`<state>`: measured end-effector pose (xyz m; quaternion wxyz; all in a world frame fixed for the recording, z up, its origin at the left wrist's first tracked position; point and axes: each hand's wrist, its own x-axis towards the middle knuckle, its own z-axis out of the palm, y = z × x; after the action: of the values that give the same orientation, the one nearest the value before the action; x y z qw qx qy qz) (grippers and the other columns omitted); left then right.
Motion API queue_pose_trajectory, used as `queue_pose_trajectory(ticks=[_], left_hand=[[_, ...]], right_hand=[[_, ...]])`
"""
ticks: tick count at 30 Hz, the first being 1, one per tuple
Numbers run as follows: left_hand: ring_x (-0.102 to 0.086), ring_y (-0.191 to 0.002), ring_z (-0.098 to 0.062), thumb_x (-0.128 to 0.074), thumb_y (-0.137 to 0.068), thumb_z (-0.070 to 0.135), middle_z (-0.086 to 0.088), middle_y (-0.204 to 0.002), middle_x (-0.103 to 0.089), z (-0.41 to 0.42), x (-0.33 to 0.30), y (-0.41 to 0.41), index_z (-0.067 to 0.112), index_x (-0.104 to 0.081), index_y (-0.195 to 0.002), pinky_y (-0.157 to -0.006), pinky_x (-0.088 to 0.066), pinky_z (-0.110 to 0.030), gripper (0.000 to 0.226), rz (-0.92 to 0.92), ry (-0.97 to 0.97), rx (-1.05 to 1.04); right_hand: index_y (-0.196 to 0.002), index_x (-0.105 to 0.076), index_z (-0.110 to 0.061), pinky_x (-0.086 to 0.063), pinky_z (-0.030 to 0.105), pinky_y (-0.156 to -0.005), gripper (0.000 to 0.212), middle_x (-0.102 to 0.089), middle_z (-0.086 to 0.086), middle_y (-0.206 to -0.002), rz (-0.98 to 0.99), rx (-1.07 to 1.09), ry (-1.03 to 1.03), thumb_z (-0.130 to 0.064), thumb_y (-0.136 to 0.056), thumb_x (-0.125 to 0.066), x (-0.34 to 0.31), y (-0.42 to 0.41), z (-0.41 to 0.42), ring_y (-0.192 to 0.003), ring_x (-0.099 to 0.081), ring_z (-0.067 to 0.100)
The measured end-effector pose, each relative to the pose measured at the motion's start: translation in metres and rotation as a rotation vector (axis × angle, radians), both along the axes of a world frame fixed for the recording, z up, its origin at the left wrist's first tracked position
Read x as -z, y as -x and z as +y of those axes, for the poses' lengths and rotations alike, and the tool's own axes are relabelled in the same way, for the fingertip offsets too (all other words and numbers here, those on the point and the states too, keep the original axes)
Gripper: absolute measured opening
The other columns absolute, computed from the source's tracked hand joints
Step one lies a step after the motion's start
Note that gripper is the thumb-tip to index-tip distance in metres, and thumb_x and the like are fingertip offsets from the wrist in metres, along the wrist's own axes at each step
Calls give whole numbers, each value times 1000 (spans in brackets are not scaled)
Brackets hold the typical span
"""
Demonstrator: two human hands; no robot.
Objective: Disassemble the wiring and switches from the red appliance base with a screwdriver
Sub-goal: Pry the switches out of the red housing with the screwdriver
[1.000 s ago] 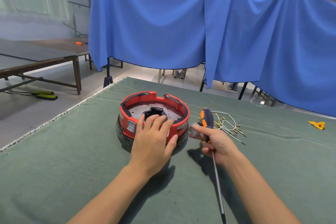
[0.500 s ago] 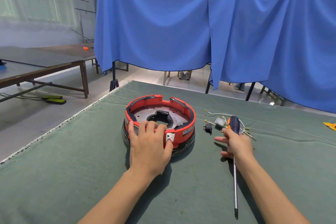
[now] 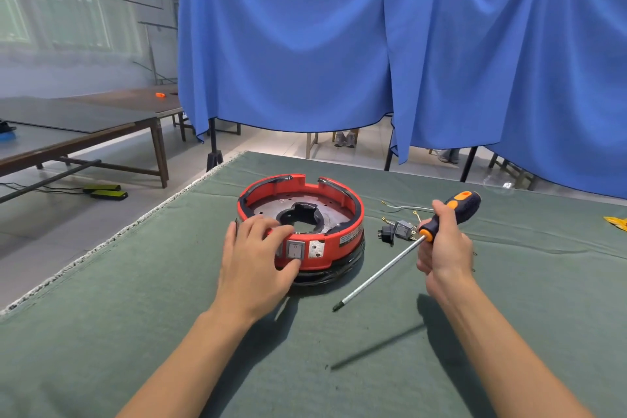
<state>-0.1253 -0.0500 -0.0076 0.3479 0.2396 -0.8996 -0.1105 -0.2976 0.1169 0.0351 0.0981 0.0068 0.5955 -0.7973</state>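
Left grip (image 3: 252,260) steadies the red appliance base (image 3: 334,214); right grip (image 3: 444,248) is wrapped round the screwdriver (image 3: 437,224).

The base sits mid-counter (image 3: 135,332), left fingers curled over its near rim, thumb just under the grey rocker switch (image 3: 294,249) still seated in the front wall. The driver's tip hangs low, near the cloth and apart from the base. Best bet: keep the left hand bracing, bring the tip level to the plate beside that switch, and press squarely so it doesn't slip. A removed switch (image 3: 403,229), black connector (image 3: 386,234) and loose wires (image 3: 403,207) lie just right of the base.
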Motion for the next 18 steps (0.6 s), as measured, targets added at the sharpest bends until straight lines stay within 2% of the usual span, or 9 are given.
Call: queue_pose_trajectory(ticks=[4,8,11,14,18], left_hand=[[-41,-128,-22,-72,-76,33,1,-122,-56,8,3,4,21,-62,-119,-116,-12,-45,46,-20,32,-7],[-40,-130,-20,-66,-76,35,2,-124,-56,8,1,6,20,-60,-121,-117,-13,-43,47,-13,31,14],[-42,-128,-20,-55,-73,38,2,-121,-57,9,0,7,18,-62,-118,-116,-17,-44,50,7,13,24],[-43,-126,-20,-53,-74,41,3,-120,-58,10,0,6,20,-62,-119,-114,-20,-45,50,27,8,26],[-37,-130,-25,-51,-76,43,6,-128,-56,17,-1,9,27,-59,-123,-112,-19,-53,50,-4,11,26]], right_hand=[[-55,-34,-19,-9,16,-35,47,-23,-7,-33,-38,-106,274,-33,-84,-68,-8,-8,1,-27,-15,8],[-56,-29,-17,-10,14,-34,44,-20,-6,-32,88,-152,322,-19,-86,-62,-23,-14,4,-26,-15,8],[-56,-43,-13,-16,13,-35,36,-31,-7,-36,237,-43,284,-15,-86,-63,-26,-18,5,-28,-21,8],[-54,-59,-11,-21,13,-35,33,-38,-7,-40,395,26,221,-19,-85,-65,-22,-24,2,-31,-28,8],[-43,-60,-17,-24,16,-36,32,-41,-9,-40,440,74,250,-26,-73,-62,-17,-27,0,-34,-31,8]])
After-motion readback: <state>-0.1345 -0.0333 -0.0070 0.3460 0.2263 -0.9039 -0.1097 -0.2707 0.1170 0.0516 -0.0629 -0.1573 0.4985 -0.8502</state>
